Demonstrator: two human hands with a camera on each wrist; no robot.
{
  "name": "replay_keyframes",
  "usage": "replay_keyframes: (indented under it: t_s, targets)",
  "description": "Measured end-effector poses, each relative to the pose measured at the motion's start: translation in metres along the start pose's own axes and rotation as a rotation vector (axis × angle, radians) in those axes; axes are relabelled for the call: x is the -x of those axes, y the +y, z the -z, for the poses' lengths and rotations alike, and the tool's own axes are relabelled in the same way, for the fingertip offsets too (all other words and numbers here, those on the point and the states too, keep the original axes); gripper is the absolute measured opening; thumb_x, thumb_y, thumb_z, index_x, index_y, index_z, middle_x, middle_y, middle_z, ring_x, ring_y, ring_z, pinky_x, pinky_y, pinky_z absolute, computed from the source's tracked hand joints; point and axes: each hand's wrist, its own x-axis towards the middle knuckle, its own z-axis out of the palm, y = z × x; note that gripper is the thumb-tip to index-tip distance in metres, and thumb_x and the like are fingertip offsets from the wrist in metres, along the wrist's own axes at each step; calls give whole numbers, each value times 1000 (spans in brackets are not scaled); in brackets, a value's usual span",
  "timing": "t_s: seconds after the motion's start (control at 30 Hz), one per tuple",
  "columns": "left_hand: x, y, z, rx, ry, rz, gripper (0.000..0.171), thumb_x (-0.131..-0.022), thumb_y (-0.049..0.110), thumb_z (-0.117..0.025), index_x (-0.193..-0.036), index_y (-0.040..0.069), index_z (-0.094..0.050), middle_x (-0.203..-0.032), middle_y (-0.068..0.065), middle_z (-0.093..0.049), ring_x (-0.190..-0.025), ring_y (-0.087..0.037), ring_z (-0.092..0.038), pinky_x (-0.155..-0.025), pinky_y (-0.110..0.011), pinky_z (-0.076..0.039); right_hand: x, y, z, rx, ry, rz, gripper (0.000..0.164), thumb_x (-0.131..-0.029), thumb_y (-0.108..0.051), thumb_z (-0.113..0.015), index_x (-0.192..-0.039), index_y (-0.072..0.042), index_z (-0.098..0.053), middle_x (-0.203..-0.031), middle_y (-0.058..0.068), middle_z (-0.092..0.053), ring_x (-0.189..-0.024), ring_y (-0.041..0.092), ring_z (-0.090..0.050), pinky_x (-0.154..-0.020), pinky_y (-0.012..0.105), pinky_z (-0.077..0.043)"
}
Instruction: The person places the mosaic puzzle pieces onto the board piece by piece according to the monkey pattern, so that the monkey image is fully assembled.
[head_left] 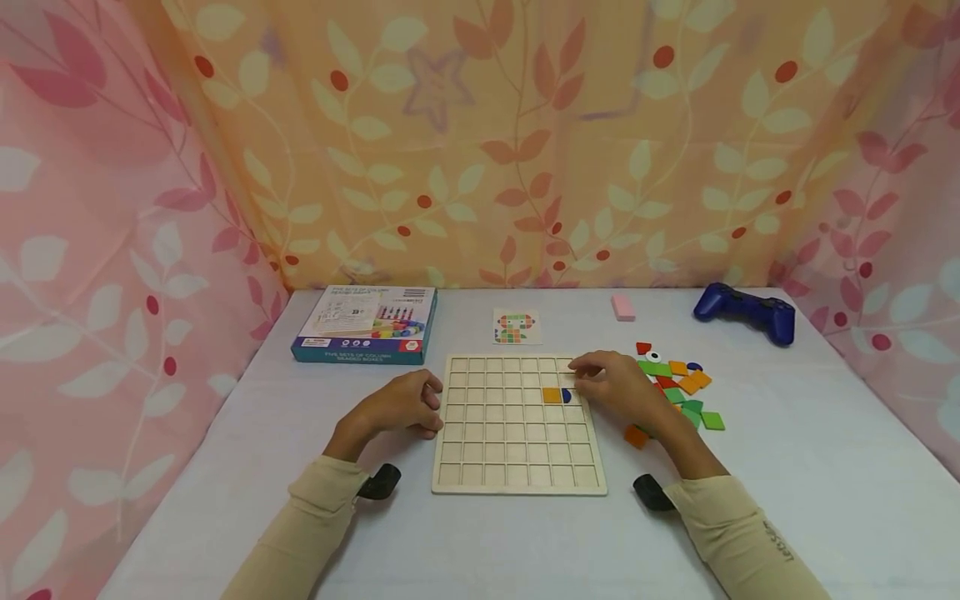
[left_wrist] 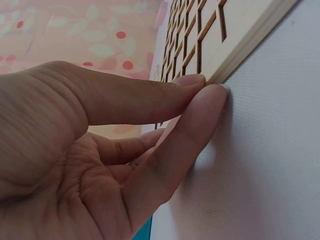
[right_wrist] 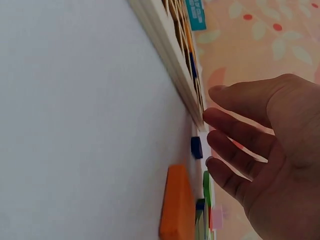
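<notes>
A wooden grid board (head_left: 517,492) lies flat on the white table. My left hand (head_left: 402,406) is at its left edge; in the left wrist view the thumb and a finger pinch the rim of the board (left_wrist: 250,47). Over the upper right edge hovers my right hand (head_left: 618,387), its fingers (right_wrist: 237,127) loosely bent with a gap to the thumb and nothing visible between them. An orange square tile (head_left: 551,395) and a blue half-round tile (head_left: 566,396) sit side by side in cells of the board's third row.
Right of the board lies a scattered pile of coloured tiles (head_left: 675,395). Behind the board is a pattern card (head_left: 517,327). A game box (head_left: 365,325) stands back left; a pink block (head_left: 622,307) and a blue game controller (head_left: 745,312) are back right.
</notes>
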Motion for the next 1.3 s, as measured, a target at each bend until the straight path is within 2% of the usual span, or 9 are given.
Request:
replay_keyframes:
  t_s: [0.17, 0.4, 0.53, 0.63, 0.73, 0.83, 0.97, 1.1, 1.3]
  targets:
    - [-1, -1, 0, 0, -7, -6, 57, -87, -1, -81, -136, -5, -53, -108, -15, -62, -79, -20, -68, -76, -30, -64, -4, 10, 7, 40, 47, -3, 31, -101, -17, -70, -130, -7, -74, -117, 9, -73, -107, 28, -60, -92, 42, -59]
    - [-1, -2, 0, -4, 1, -13, 56, -87, -1, -81, -136, -5, -53, -108, -15, -63, -80, -21, -69, -76, -29, -64, -11, 21, 26, 64, 66, -17, 34, -102, -16, -69, -134, -4, -70, -128, 16, -70, -114, 33, -61, -99, 53, -54]
    - [-1, -3, 0, 4, 0, -8, 56, -87, -1, -81, -136, -5, -53, -108, -15, -62, -80, -21, -68, -76, -29, -64, -14, 29, 34, 89, 65, -63, 37, -103, -18, -68, -137, -4, -68, -130, 18, -68, -117, 36, -57, -101, 53, -54]
    - [-1, -3, 0, 14, -4, -8, 57, -87, -1, -80, -136, -5, -53, -109, -16, -62, -79, -21, -68, -76, -30, -64, -14, 35, 38, 92, 67, -112, 39, -102, -20, -66, -138, -4, -67, -129, 20, -64, -114, 36, -54, -87, 44, -60]
    - [-1, -3, 0, 17, -6, -15, 57, -87, -1, -80, -137, -5, -52, -109, -16, -62, -79, -20, -67, -76, -30, -64, -15, 41, 42, 105, 84, -123, 39, -102, -20, -67, -138, -3, -67, -122, 21, -63, -108, 35, -53, -82, 42, -59]
    - [0, -2, 0, 22, -8, -18, 56, -87, -2, -79, -137, -6, -52, -109, -16, -61, -79, -20, -67, -75, -30, -64, -18, 49, 46, 140, 113, -106, 39, -101, -18, -69, -136, -1, -68, -120, 24, -64, -108, 38, -53, -90, 51, -57]
    - [1, -3, 0, 25, -9, -19, 56, -88, -4, -78, -137, -7, -52, -108, -16, -61, -78, -20, -67, -75, -30, -64, -22, 55, 50, 193, 123, -130, 42, -101, -20, -71, -138, -1, -67, -129, 28, -63, -117, 45, -51, -104, 64, -46]
    - [2, -3, 0, 27, -8, -13, 56, -88, -4, -78, -137, -7, -52, -108, -16, -61, -79, -20, -66, -75, -30, -64, -23, 56, 54, 227, 114, -188, 46, -100, -24, -72, -139, -1, -65, -131, 29, -62, -121, 49, -48, -98, 65, -39]
    - [2, -1, 0, 21, -10, -16, 55, -88, -4, -77, -137, -6, -51, -110, -16, -61, -79, -20, -66, -76, -29, -64, -22, 56, 61, 255, 101, -268, 53, -99, -31, -74, -140, 1, -63, -130, 31, -62, -119, 50, -47, -91, 65, -36]
